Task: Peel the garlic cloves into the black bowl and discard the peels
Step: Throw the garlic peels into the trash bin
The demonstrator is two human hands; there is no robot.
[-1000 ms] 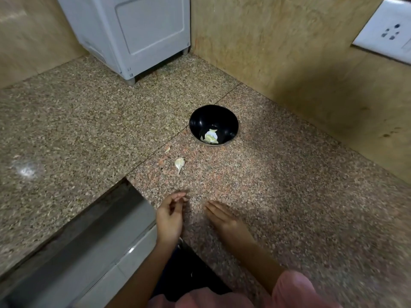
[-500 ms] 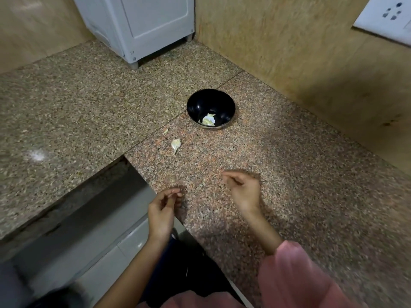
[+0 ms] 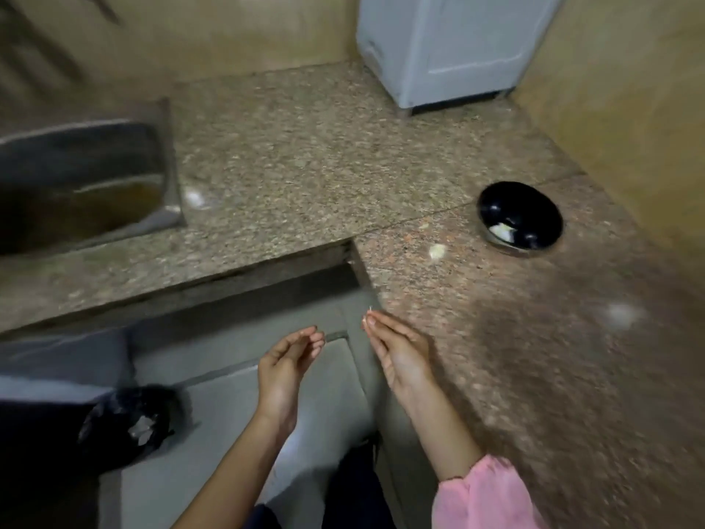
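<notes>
Granite counter [image 3: 305, 154], black bowl [image 3: 521, 211] at right holding pale bits, I see both hands low centre, left hand [image 3: 284, 366] loosely curled and empty, right hand [image 3: 400, 351] flat, fingers together.

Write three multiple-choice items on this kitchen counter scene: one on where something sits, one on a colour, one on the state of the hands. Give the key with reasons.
1. Where is the loose garlic piece on the counter?
A. Inside the sink
B. On the counter, left of the black bowl
C. In the left hand

2. What colour is the sleeve on the right arm?
A. Pink
B. Green
C. White

3. How are the two hands placed?
A. Clasped together
B. Both inside the bowl
C. Apart, near the counter edge

Key: B, it lies on the granite beside the black bowl, apart from it. A, the cuff is pink. C, a gap shows between the left hand and the right hand.
</notes>
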